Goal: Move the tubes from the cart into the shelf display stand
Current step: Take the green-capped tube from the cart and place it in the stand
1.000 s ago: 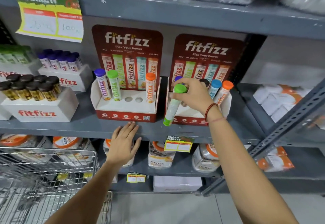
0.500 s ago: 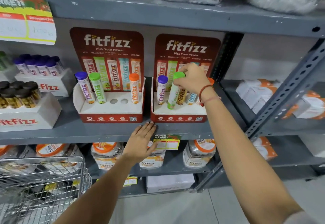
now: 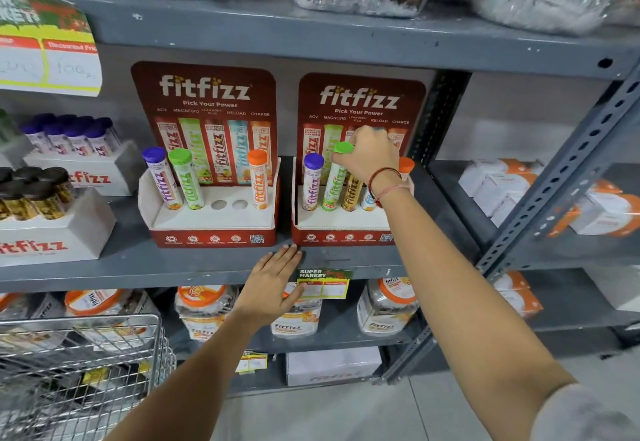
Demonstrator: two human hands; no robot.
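Observation:
Two red fitfizz display stands sit on the grey shelf. The right stand (image 3: 343, 234) holds a purple-capped tube (image 3: 311, 181), a green-capped tube (image 3: 335, 182), a dark tube (image 3: 351, 191) and more tubes partly hidden by my wrist, with an orange cap (image 3: 406, 164) showing behind. My right hand (image 3: 369, 155) grips the green cap from above, the tube standing in its hole. The left stand (image 3: 211, 229) carries purple, green and orange tubes with two empty holes (image 3: 228, 204). My left hand (image 3: 272, 284) rests flat, fingers apart, on the shelf's front edge.
The wire cart (image 3: 79, 371) stands at lower left. White fitfizz boxes with dark-capped jars (image 3: 31, 194) and purple tubes (image 3: 69, 137) fill the shelf's left. Jars line the lower shelf (image 3: 386, 305). A perforated metal upright (image 3: 554, 191) slants at right. Wrapped packs sit above.
My right hand carried the green-capped tube up from in front of the right stand and set it upright into a hole beside the purple tube. The view shifted right; the left hand stayed on the shelf edge.

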